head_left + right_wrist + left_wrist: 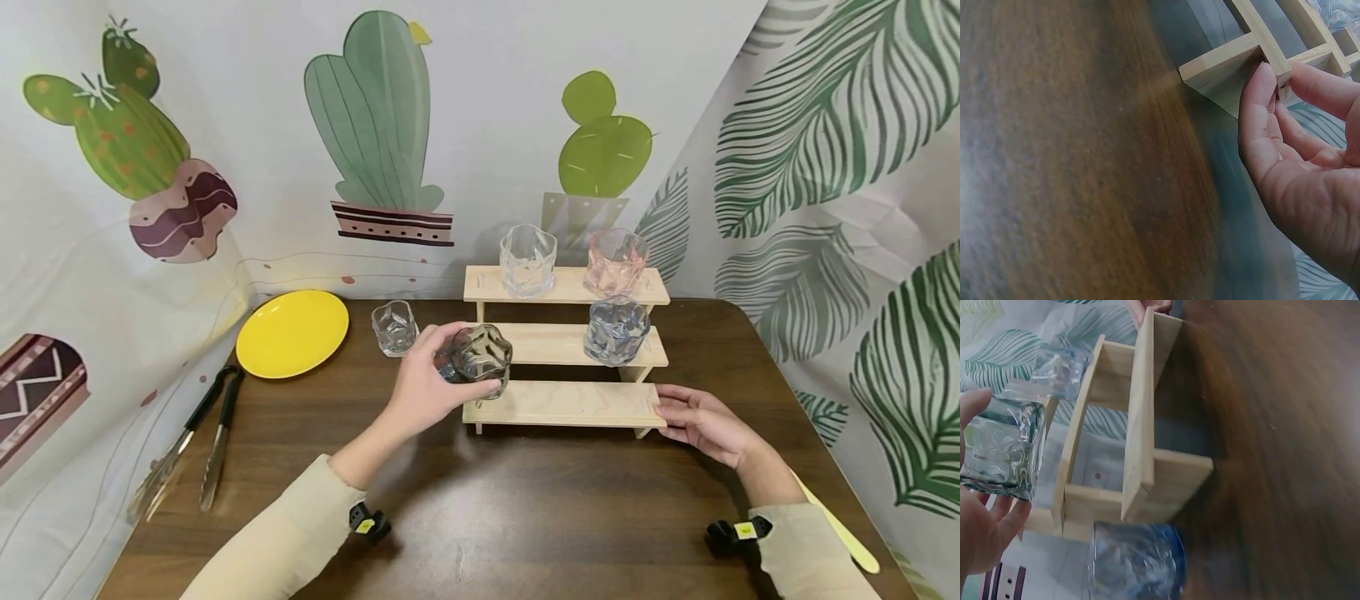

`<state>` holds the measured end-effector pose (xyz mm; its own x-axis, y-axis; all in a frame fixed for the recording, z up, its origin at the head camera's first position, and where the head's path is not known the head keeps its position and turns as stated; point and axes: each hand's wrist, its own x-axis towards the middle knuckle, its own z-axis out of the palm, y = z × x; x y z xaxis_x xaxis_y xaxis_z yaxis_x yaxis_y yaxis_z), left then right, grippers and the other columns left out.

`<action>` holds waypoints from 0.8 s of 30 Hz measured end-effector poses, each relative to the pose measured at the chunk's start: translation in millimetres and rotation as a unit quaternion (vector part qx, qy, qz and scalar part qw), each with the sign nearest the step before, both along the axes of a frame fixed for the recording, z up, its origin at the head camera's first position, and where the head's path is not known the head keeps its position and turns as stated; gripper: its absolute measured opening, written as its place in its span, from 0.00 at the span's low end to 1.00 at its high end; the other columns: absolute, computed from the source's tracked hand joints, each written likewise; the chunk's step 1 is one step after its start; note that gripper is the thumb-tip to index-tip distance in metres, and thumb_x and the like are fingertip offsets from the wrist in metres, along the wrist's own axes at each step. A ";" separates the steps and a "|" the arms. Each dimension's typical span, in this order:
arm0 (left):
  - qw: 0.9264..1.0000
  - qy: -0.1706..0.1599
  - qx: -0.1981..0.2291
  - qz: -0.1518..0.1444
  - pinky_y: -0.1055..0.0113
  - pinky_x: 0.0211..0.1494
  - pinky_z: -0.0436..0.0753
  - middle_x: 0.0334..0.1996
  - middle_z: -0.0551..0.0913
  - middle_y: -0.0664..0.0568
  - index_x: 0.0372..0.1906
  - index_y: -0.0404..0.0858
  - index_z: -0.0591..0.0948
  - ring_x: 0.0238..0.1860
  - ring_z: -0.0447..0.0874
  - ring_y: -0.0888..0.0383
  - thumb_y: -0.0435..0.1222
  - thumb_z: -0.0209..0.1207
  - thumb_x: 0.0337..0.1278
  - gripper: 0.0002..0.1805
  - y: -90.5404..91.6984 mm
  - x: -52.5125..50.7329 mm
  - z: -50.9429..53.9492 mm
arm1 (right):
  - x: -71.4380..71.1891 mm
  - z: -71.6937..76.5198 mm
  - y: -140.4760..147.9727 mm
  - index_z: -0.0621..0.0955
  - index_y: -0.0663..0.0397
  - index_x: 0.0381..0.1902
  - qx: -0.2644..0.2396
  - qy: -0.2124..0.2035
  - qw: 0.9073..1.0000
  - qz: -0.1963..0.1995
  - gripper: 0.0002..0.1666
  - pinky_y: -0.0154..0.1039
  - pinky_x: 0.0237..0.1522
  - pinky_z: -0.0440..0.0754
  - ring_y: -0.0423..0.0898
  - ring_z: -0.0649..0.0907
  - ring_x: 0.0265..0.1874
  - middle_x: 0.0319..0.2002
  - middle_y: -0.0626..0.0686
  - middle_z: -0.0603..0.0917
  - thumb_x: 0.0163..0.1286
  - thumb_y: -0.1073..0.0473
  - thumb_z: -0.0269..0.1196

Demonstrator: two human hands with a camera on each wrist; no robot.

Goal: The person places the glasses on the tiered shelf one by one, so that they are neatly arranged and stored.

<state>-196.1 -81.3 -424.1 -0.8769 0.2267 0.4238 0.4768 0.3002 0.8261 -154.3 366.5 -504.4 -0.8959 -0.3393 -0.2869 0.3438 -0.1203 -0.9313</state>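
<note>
Mid-frame, the left hand (422, 386) grips a smoky glass (483, 358); at lower right, the right hand (705, 427) pinches the wooden shelf (562, 404). I'd carry the glass level, clear of the edges, shelf braced.

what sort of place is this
Probably an indoor tabletop staged for recording, rather than a working kitchen, though the room beyond isn't shown. A cactus-and-leaf-printed backdrop rises behind it, a tiered wooden rack holds glasses, and a small black device sits at each wrist.
</note>
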 end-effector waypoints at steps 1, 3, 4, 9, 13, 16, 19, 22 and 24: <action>1.000 0.000 0.001 0.002 0.57 0.52 0.86 0.49 0.80 0.53 0.61 0.44 0.82 0.51 0.80 0.57 0.42 0.87 0.32 0.42 4.8 -2.4 0.6 | -0.1 0.0 0.0 0.58 0.74 0.72 0.000 0.000 1.000 0.000 0.30 0.38 0.47 0.86 0.44 0.85 0.48 0.53 0.48 0.82 0.79 0.70 0.55; 1.000 -0.001 0.003 0.003 0.57 0.50 0.87 0.48 0.79 0.53 0.61 0.44 0.82 0.50 0.80 0.57 0.43 0.87 0.32 0.42 14.2 -7.7 1.9 | -0.3 0.1 -0.1 0.59 0.74 0.72 -0.001 0.000 1.000 0.001 0.29 0.38 0.47 0.86 0.44 0.85 0.48 0.53 0.49 0.82 0.79 0.70 0.55; 1.000 -0.004 0.008 0.001 0.58 0.50 0.87 0.48 0.79 0.54 0.61 0.44 0.82 0.50 0.80 0.57 0.43 0.87 0.32 0.42 19.0 -10.3 2.6 | -0.3 0.2 -0.1 0.59 0.74 0.72 0.000 0.000 1.000 0.001 0.29 0.38 0.47 0.86 0.44 0.85 0.48 0.53 0.49 0.82 0.79 0.70 0.55; 0.999 -0.021 0.024 0.001 0.63 0.52 0.87 0.48 0.78 0.54 0.60 0.44 0.82 0.51 0.80 0.59 0.43 0.87 0.32 0.42 41.4 -22.1 4.8 | -0.1 0.4 -0.2 0.56 0.76 0.73 -0.002 0.001 1.000 0.001 0.31 0.38 0.47 0.86 0.44 0.85 0.48 0.53 0.48 0.82 0.79 0.71 0.55; 0.999 -0.021 0.022 0.011 0.67 0.51 0.86 0.49 0.79 0.54 0.60 0.44 0.82 0.52 0.79 0.60 0.43 0.87 0.33 0.41 56.3 -30.2 5.4 | -0.2 0.4 -0.1 0.56 0.76 0.73 -0.003 0.001 1.000 0.001 0.32 0.37 0.46 0.86 0.44 0.86 0.47 0.53 0.49 0.82 0.79 0.71 0.55; 0.999 -0.025 0.023 0.011 0.69 0.51 0.86 0.50 0.79 0.52 0.61 0.42 0.82 0.52 0.80 0.58 0.42 0.86 0.34 0.41 65.0 -35.7 4.3 | -0.4 -0.2 0.1 0.55 0.77 0.73 -0.004 0.001 1.000 0.001 0.33 0.38 0.47 0.86 0.44 0.86 0.48 0.52 0.49 0.83 0.79 0.71 0.55; 0.999 -0.024 0.015 0.016 0.70 0.51 0.85 0.52 0.79 0.51 0.61 0.41 0.81 0.53 0.80 0.57 0.43 0.86 0.34 0.42 71.2 -40.0 1.7 | -0.4 -1.0 0.4 0.57 0.76 0.73 -0.006 0.002 1.000 0.001 0.31 0.38 0.47 0.86 0.44 0.85 0.48 0.53 0.49 0.83 0.79 0.71 0.54; 0.999 -0.022 0.004 0.024 0.69 0.51 0.85 0.53 0.80 0.51 0.61 0.40 0.81 0.53 0.80 0.57 0.44 0.86 0.35 0.42 75.1 -43.0 -1.0 | -0.2 -1.5 0.6 0.58 0.75 0.72 -0.008 0.002 1.000 0.001 0.30 0.38 0.47 0.86 0.44 0.85 0.48 0.53 0.49 0.83 0.79 0.71 0.54; 0.999 -0.021 -0.005 0.031 0.68 0.51 0.85 0.54 0.80 0.51 0.62 0.41 0.81 0.52 0.80 0.57 0.45 0.85 0.36 0.42 76.7 -44.3 -2.5 | 0.0 -1.5 0.7 0.58 0.74 0.72 -0.009 0.002 1.000 0.001 0.30 0.38 0.47 0.86 0.44 0.85 0.48 0.53 0.49 0.83 0.79 0.71 0.55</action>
<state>-240.5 -4.6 -426.6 -0.9064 0.1751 0.3844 0.4220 0.3368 0.8417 -154.2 367.2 -505.9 -0.8962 -0.3462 -0.2774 0.3406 -0.1362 -0.9303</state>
